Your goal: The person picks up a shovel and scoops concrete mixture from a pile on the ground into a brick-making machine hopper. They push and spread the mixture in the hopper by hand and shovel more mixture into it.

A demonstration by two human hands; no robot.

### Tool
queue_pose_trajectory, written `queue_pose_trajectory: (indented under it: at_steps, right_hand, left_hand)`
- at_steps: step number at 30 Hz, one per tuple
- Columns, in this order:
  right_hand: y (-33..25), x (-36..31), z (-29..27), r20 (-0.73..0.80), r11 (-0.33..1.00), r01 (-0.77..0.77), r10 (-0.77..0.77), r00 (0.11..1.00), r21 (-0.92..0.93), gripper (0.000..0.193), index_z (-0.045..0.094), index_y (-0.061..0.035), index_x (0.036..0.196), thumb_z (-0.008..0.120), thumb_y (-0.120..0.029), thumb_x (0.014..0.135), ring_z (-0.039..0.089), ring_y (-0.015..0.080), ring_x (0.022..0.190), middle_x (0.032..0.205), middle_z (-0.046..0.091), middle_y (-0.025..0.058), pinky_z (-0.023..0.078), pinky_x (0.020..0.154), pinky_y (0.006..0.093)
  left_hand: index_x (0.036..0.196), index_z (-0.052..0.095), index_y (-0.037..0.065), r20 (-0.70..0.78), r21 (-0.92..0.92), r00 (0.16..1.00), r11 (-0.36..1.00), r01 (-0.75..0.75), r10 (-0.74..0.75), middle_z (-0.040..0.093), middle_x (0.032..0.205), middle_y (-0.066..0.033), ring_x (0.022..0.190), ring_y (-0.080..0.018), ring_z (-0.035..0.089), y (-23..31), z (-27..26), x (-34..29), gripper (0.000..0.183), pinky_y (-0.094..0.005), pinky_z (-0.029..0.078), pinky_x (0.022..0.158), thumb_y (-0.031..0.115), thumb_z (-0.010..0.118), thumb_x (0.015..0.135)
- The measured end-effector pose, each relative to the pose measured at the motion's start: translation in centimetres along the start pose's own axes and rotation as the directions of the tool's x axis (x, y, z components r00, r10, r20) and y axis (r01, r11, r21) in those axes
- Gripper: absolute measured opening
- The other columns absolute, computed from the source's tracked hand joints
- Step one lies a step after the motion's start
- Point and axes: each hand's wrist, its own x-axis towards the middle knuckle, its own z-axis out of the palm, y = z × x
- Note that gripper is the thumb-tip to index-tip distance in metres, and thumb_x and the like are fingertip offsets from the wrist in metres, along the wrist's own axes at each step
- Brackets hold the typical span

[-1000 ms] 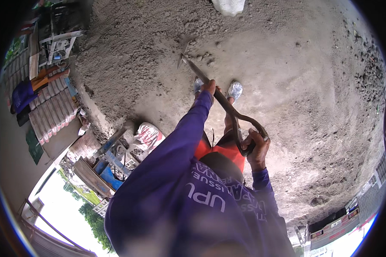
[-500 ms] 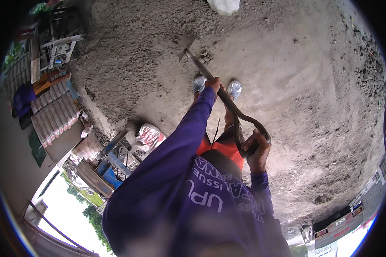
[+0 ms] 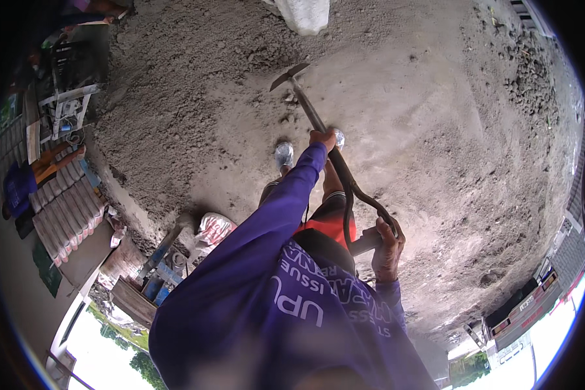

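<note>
Stands on rough grey-brown earthen ground spanning most of the frame, in a purple long-sleeved shirt with white lettering at lower centre. Holds a long, dark, fork-handled shovel slanting from upper centre to right of centre. Has a white-and-red sack left of centre. Wraps the fingers of the right hand around the end grip, those of the left hand around the shaft. Wears pale grey shoes near the centre.

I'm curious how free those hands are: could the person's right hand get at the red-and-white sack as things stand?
Probably not: the right hand is holding the shovel, and the purple-sleeved left arm lies across the way to the sack.
</note>
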Motion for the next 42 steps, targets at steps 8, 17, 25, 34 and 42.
queue_pose_trajectory:
  at_steps: [8, 17, 25, 34, 42]
  right_hand:
    - [-3.1, -4.9, 3.1, -0.124, 0.99, 0.081, -0.094, 0.988, -0.112, 0.039, 0.058, 0.0018, 0.112, 0.063, -0.027, 0.086, 0.057, 0.0142, 0.053, 0.064, 0.06, 0.0075, 0.045, 0.054, 0.0261]
    - [-13.4, 2.4, 2.5, 0.641, -0.096, 0.786, -0.642, 0.421, -0.611, 0.024, 0.065, 0.0006, 0.094, 0.049, -0.016, 0.096, 0.059, 0.0259, 0.076, 0.083, 0.065, 0.011, 0.045, 0.073, 0.0388]
    - [-24.9, 15.3, -4.9, 0.748, -0.156, 0.879, -0.603, 0.278, -0.452, 0.065, 0.061, -0.0019, 0.106, 0.064, -0.061, 0.079, 0.057, 0.0223, 0.068, 0.083, 0.062, 0.0079, 0.045, 0.061, 0.0339]
    - [-31.8, 29.7, -20.1, -0.103, 0.609, 0.231, -0.463, 0.881, -0.759, 0.016, 0.058, -0.0055, 0.084, 0.072, -0.014, 0.08, 0.041, 0.0072, 0.047, 0.06, 0.046, -0.0015, 0.034, 0.042, 0.0221]
    - [-22.5, 40.9, -14.2, -0.001, 0.691, 0.189, -0.265, 0.964, -0.697, 0.017, 0.057, -0.0055, 0.08, 0.072, -0.012, 0.078, 0.044, 0.0091, 0.042, 0.055, 0.048, 0.0003, 0.036, 0.039, 0.0236]
  left_hand:
    - [0.109, 0.055, -0.015, 0.127, 0.25, 0.962, 0.947, 0.203, -0.24, 0.067, 0.092, -0.024, 0.078, -0.0313, 0.07, 3.0, -0.6, -8.4, 0.05, -0.0403, 0.059, 0.06, 0.025, 0.061, 0.079]
    - [0.103, 0.06, -0.01, 0.044, 0.094, 0.963, 0.96, 0.263, -0.268, 0.068, 0.093, -0.0213, 0.082, -0.0296, 0.069, 11.7, 4.2, -7.6, 0.041, -0.0429, 0.059, 0.065, 0.019, 0.061, 0.074]
    - [0.077, 0.05, 0.003, 0.417, -0.887, 0.901, 0.16, 0.432, -0.122, 0.051, 0.061, -0.0117, 0.05, -0.0267, 0.055, 16.3, 18.0, -0.2, 0.007, -0.0452, 0.052, 0.049, 0.007, 0.055, 0.08]
    - [0.097, 0.045, -0.005, 0.396, -0.719, 0.753, 0.333, 0.61, -0.526, 0.053, 0.065, -0.0146, 0.052, -0.0252, 0.058, 14.7, 39.4, -0.4, 0.021, -0.0406, 0.053, 0.045, 0.004, 0.058, 0.083]
    - [0.095, 0.048, -0.006, 0.099, -0.786, 0.815, 0.458, 0.416, -0.571, 0.055, 0.065, -0.0138, 0.05, -0.0271, 0.061, 5.8, 31.7, 8.8, 0.021, -0.0408, 0.056, 0.047, 0.006, 0.058, 0.081]
